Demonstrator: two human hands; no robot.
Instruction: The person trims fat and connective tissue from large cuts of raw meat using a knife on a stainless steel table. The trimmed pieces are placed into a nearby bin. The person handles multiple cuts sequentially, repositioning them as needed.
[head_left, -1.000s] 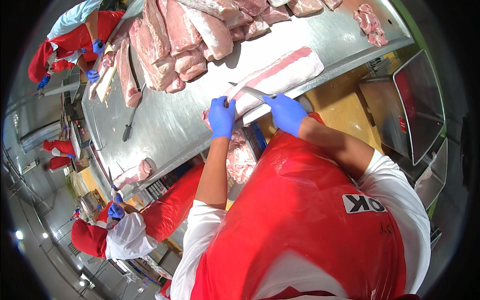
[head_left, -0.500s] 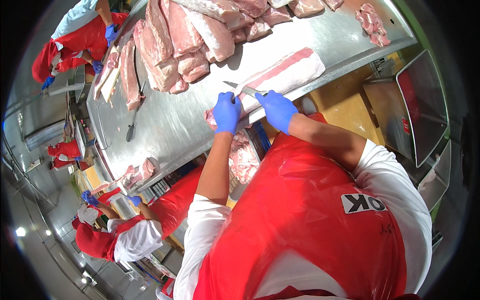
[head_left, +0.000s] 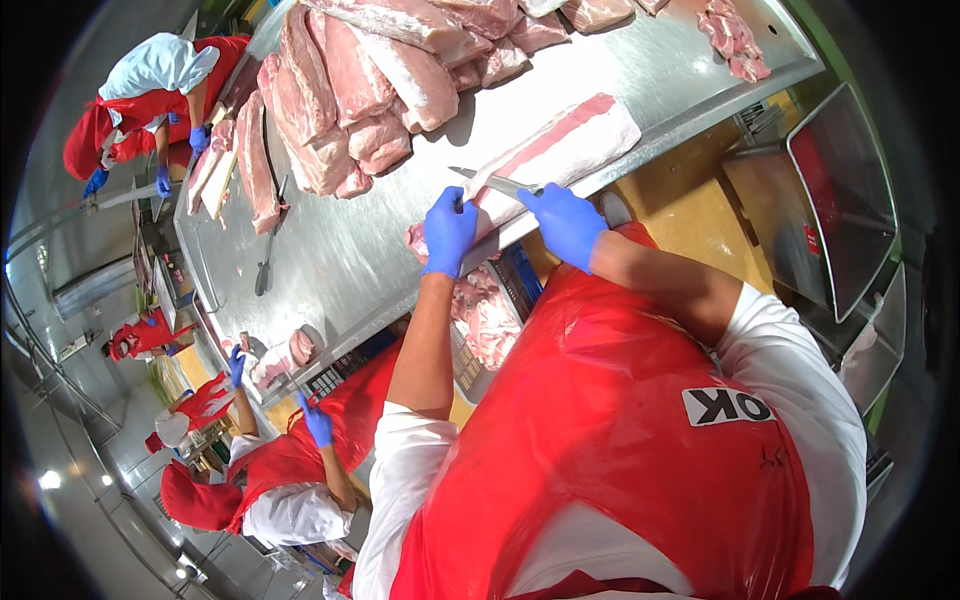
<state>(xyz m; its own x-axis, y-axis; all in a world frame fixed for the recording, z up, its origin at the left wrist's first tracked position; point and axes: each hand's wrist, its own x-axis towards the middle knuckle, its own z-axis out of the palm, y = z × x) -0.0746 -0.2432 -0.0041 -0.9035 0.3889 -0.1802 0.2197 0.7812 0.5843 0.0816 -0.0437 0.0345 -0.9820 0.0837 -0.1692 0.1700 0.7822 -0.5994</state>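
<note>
A long pork loin point(head_left: 585, 150), pale fat with a pink stripe bared along it, lies slantwise by the near edge of the steel table. My right hand point(head_left: 568, 222), in a blue glove, is closed round the handle of a knife point(head_left: 505, 186). Its blade points left across the loin, at the near end of the pink stripe. My left hand point(head_left: 450, 232), gloved too, is closed at the loin's near left part, just below the blade tip. Its fingers appear to pinch the loin's edge; the exact grip is partly hidden.
Several pork loins point(head_left: 365, 90) are piled on the table point(head_left: 340, 235) beyond my hands. Trimmings point(head_left: 733, 40) lie far right, and a dark-handled tool point(head_left: 262, 278) lies left. Below the edge stands a bin of meat scraps point(head_left: 485, 320). Co-workers point(head_left: 285, 480) stand at left.
My hands stay at the same spot on the loin, with the knife barely shifted. The near co-worker at left has raised and spread both gloved hands. The view has shifted slightly.
</note>
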